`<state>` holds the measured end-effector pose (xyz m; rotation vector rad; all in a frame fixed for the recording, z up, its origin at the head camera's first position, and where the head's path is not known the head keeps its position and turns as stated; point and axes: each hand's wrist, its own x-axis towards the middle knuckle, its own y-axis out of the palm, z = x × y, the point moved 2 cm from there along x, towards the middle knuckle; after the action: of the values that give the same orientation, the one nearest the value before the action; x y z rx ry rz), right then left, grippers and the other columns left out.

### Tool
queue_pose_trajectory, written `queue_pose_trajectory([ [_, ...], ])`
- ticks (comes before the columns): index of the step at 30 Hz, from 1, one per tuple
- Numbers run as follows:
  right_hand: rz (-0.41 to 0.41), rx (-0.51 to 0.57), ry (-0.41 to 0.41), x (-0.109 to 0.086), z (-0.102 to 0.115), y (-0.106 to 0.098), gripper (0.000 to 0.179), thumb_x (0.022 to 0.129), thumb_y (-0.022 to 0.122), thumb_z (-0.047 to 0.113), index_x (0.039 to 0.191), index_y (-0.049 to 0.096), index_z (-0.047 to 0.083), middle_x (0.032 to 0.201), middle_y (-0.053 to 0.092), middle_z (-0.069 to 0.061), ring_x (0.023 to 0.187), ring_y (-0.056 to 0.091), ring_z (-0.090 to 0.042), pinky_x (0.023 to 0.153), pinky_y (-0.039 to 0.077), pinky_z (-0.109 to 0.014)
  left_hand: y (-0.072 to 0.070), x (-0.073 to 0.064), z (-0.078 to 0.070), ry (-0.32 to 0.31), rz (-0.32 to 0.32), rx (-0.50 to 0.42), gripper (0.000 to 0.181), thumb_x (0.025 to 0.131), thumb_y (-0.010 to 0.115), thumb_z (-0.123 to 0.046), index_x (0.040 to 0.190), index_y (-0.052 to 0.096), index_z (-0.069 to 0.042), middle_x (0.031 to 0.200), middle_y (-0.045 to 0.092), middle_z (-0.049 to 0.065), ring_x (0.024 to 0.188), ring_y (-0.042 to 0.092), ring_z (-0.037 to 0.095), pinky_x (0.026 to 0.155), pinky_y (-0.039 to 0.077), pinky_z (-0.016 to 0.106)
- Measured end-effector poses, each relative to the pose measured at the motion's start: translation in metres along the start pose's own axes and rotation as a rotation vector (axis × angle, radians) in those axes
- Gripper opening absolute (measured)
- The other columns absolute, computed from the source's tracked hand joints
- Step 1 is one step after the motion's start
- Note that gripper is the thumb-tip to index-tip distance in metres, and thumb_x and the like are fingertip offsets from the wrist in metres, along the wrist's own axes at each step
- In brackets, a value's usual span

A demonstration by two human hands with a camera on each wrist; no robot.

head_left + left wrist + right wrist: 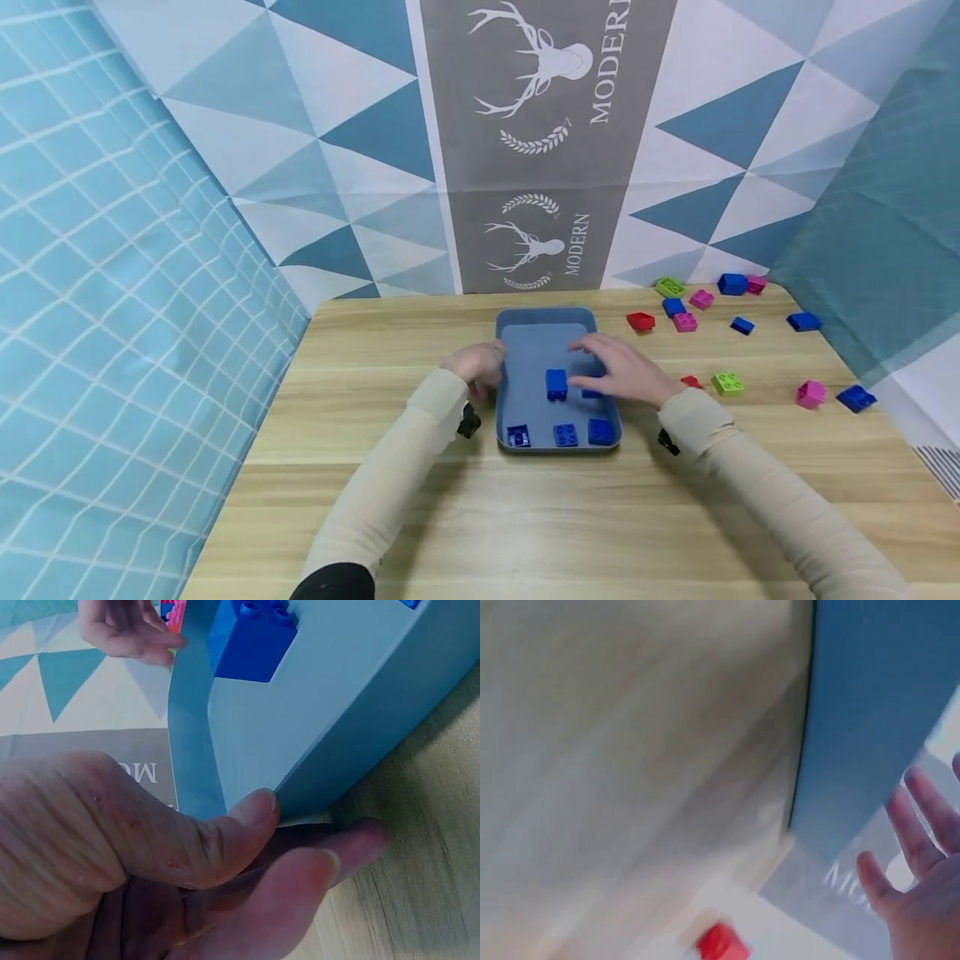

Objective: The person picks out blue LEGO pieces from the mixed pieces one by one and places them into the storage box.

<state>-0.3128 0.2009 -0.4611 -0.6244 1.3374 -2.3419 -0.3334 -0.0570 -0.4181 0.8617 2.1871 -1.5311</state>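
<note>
A blue-grey rectangular tray (pixel 531 350) lies on the wooden table in front of the person. My left hand (pixel 480 367) is at its left side; in the left wrist view the thumb (pixel 251 810) lies at the tray's rim, with fingers along the outer wall. Over the right half of the tray hovers my right hand (pixel 626 371), fingers spread and holding nothing. Its fingertips are near an upright blue brick (pixel 556 382), and another blue brick (pixel 591 392) is partly hidden beneath it. Along the tray's near end lie three blue bricks (pixel 566 435).
To the right are scattered loose bricks: a red brick (pixel 641 322), lime bricks (pixel 727 383), pink bricks (pixel 811 394) and blue bricks (pixel 856 398). A patterned cloth (pixel 525 167) hangs behind the table (pixel 375 358), and a blue checked curtain (pixel 112 292) borders its left.
</note>
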Motion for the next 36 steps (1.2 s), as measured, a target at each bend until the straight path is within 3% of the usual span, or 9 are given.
queue_pose_trajectory([
  [4,-0.069,-0.005,0.064,-0.015,-0.021,-0.023,0.059,0.094,0.070,0.046,0.139,0.058,0.010,0.139,0.061,-0.012,0.129,0.054,-0.035,0.110,0.041,-0.066,-0.001,-0.003,0.003,0.017,-0.005,0.008,0.075,0.099,0.049,0.007,0.162,0.009,-0.002,0.091,0.070,0.019,0.077,0.074,0.029,0.061,0.063,0.033],
  [8,-0.135,0.005,0.172,-0.042,-0.047,-0.046,0.054,0.097,0.068,0.040,0.137,0.058,0.006,0.137,0.060,-0.017,0.129,0.051,-0.040,0.108,0.040,-0.069,-0.001,-0.002,0.003,0.048,0.000,0.009,0.077,0.098,0.050,0.007,0.162,0.007,0.000,0.089,0.070,0.018,0.074,0.072,0.028,0.060,0.063,0.032],
  [12,-0.169,0.005,0.258,-0.072,-0.070,-0.064,0.052,0.101,0.063,0.038,0.139,0.055,0.003,0.142,0.054,-0.023,0.134,0.043,-0.047,0.107,0.035,-0.074,0.001,-0.002,0.004,0.032,0.000,-0.002,0.079,0.098,0.051,0.008,0.163,0.007,-0.002,0.088,0.068,0.017,0.075,0.072,0.029,0.062,0.063,0.034],
  [16,-0.201,-0.060,0.285,-0.103,-0.096,-0.084,0.043,0.102,0.060,0.022,0.137,0.053,-0.002,0.141,0.050,-0.032,0.132,0.037,-0.054,0.102,0.032,-0.077,0.002,-0.003,0.006,0.019,-0.004,0.008,0.079,0.099,0.050,0.007,0.163,0.006,-0.003,0.089,0.069,0.017,0.077,0.073,0.030,0.059,0.063,0.033],
  [19,-0.196,-0.119,0.345,-0.132,-0.118,-0.100,0.044,0.093,0.059,0.004,0.135,0.051,-0.006,0.138,0.047,-0.038,0.128,0.034,-0.060,0.098,0.030,-0.079,0.001,-0.003,0.005,0.016,-0.002,0.009,0.081,0.098,0.049,0.009,0.164,0.004,-0.003,0.092,0.070,0.018,0.078,0.073,0.030,0.059,0.062,0.032],
  [23,-0.161,-0.206,0.470,-0.172,-0.145,-0.122,0.063,0.077,0.058,-0.003,0.139,0.045,-0.007,0.137,0.042,-0.043,0.121,0.031,-0.066,0.086,0.032,-0.078,-0.003,-0.004,0.002,0.015,0.000,-0.013,0.083,0.096,0.049,0.012,0.163,0.004,-0.003,0.099,0.069,0.021,0.080,0.073,0.031,0.063,0.064,0.034],
  [29,-0.132,-0.275,0.614,-0.202,-0.173,-0.137,0.075,0.076,0.064,0.003,0.144,0.035,-0.013,0.131,0.039,-0.047,0.114,0.033,-0.068,0.080,0.036,-0.080,-0.012,-0.005,0.004,-0.018,-0.019,-0.033,0.078,0.096,0.050,0.011,0.162,0.011,-0.004,0.102,0.067,0.020,0.082,0.072,0.031,0.066,0.064,0.034],
  [36,-0.062,-0.327,0.703,-0.229,-0.191,-0.132,0.072,0.074,0.073,0.006,0.128,0.035,-0.022,0.115,0.042,-0.051,0.098,0.048,-0.065,0.080,0.047,-0.074,-0.010,-0.003,0.002,0.011,-0.020,0.001,0.075,0.097,0.049,0.010,0.161,0.013,-0.001,0.114,0.066,0.024,0.078,0.074,0.030,0.058,0.062,0.031],
])
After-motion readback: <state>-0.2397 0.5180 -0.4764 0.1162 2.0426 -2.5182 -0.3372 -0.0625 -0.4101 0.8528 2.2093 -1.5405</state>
